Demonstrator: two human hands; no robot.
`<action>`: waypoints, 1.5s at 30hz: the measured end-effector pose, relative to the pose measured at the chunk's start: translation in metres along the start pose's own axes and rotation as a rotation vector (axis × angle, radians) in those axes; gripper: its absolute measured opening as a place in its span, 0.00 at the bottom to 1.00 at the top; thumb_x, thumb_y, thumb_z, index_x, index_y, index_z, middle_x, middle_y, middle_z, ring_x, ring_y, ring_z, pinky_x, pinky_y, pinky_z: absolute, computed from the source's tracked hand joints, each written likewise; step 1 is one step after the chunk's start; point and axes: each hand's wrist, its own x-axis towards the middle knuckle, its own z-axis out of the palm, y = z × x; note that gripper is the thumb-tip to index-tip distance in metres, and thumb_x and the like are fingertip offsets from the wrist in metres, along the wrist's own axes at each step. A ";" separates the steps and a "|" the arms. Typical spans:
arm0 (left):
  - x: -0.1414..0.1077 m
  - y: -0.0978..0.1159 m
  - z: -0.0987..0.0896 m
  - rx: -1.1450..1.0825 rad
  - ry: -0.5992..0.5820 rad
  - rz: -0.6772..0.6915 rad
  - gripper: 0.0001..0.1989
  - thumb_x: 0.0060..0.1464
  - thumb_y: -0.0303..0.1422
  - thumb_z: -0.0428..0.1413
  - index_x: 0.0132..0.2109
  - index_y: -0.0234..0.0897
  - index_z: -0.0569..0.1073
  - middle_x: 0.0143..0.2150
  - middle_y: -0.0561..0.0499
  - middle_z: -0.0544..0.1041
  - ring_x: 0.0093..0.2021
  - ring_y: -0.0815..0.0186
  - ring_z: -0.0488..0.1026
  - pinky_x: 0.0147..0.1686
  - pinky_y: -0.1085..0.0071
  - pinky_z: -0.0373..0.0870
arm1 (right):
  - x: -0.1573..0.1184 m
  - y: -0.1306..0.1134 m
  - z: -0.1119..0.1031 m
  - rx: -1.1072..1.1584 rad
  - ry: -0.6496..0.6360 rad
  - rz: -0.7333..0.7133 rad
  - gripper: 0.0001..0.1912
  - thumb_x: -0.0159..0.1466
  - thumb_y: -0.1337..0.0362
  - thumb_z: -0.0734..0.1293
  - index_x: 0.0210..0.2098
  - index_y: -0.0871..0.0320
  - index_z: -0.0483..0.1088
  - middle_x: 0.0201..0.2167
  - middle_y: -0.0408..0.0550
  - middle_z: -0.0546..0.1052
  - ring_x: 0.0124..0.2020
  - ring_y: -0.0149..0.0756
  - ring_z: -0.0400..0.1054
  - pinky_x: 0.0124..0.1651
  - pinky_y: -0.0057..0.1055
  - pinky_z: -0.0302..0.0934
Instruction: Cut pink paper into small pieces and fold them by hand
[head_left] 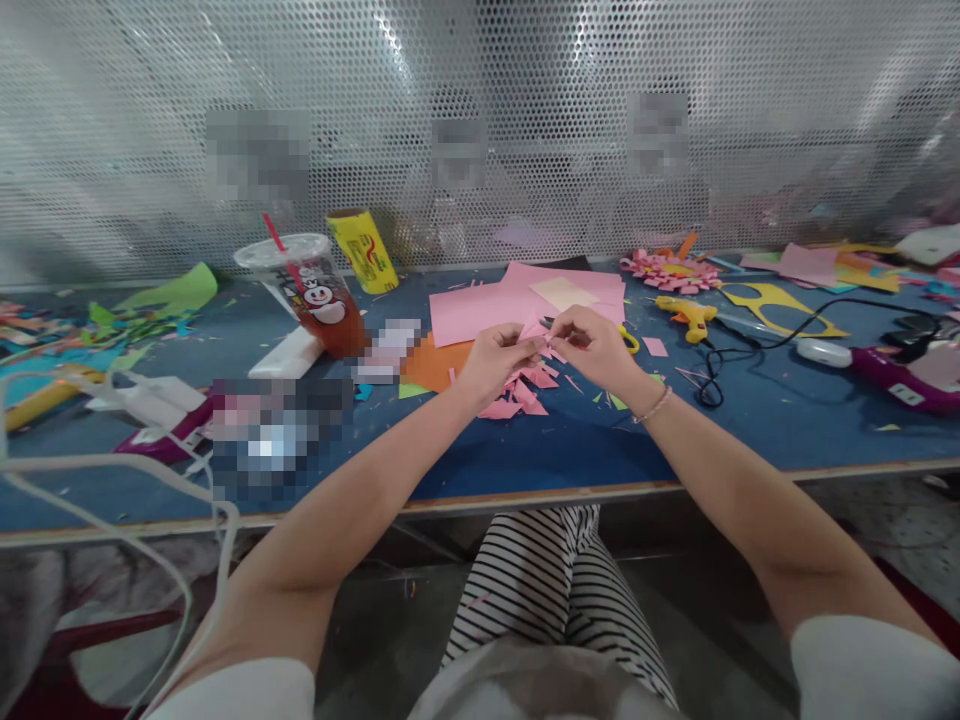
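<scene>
Clock centre: the folded pink paper [541,334] between the two hands, with 12 pointing away from the person.
Left arm: reaches in from 7 to 8 o'clock, its forearm slanting up over the table edge.
Left hand [499,362]: at 8 to 9 o'clock, fingers bent inward, thumb and forefinger pinching the folded pink paper from its left side.
Right arm: comes in from 4 to 5 o'clock, forearm angled inward, a bracelet [654,405] round the wrist.
Right hand [592,342]: at 3 o'clock, knuckles raised and fingers curled, fingertips meeting the thumb on the folded pink paper.
Fingertips: close together from both sides; the paper's exact folds are too small to make out.
Pink scraps [529,392]: loosely heaped on the blue table [540,455] at 6 o'clock, just below the hands.
Pink sheets [469,312]: spread from 10 to 1 o'clock, behind the hands.
Orange paper [435,362]: at 9 o'clock, beside the left hand.
Yellow handle [630,342]: at 3 o'clock, near the right hand.
Yellow glue gun [688,316]: farther out at 3 o'clock.
Drink cup [319,300]: between 9 and 10 o'clock, with a red straw.
</scene>
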 end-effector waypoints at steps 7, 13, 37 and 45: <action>-0.002 0.004 0.001 -0.098 -0.005 -0.073 0.10 0.37 0.28 0.63 0.23 0.30 0.67 0.18 0.56 0.65 0.19 0.78 0.64 0.20 0.79 0.58 | 0.000 -0.002 -0.003 -0.035 -0.016 -0.060 0.01 0.56 0.67 0.63 0.29 0.57 0.66 0.28 0.44 0.69 0.29 0.29 0.63 0.28 0.27 0.60; -0.002 0.005 0.002 -0.126 0.006 -0.083 0.09 0.36 0.27 0.63 0.24 0.29 0.68 0.18 0.56 0.66 0.19 0.78 0.64 0.20 0.79 0.58 | 0.000 -0.003 -0.004 -0.149 0.008 -0.155 0.02 0.57 0.66 0.63 0.29 0.57 0.68 0.27 0.44 0.70 0.29 0.30 0.62 0.30 0.29 0.59; -0.001 0.007 0.000 -0.117 -0.042 -0.103 0.10 0.35 0.29 0.64 0.25 0.29 0.71 0.18 0.56 0.66 0.19 0.79 0.64 0.21 0.79 0.60 | -0.001 -0.012 -0.006 -0.089 0.031 -0.101 0.03 0.57 0.65 0.62 0.31 0.56 0.67 0.28 0.45 0.70 0.29 0.31 0.64 0.30 0.30 0.60; -0.002 0.006 0.000 -0.104 -0.005 -0.079 0.12 0.34 0.30 0.64 0.24 0.29 0.69 0.19 0.55 0.68 0.20 0.78 0.66 0.22 0.80 0.64 | -0.001 -0.010 -0.003 0.000 0.012 0.000 0.02 0.55 0.66 0.63 0.30 0.57 0.66 0.29 0.44 0.70 0.28 0.30 0.64 0.29 0.28 0.62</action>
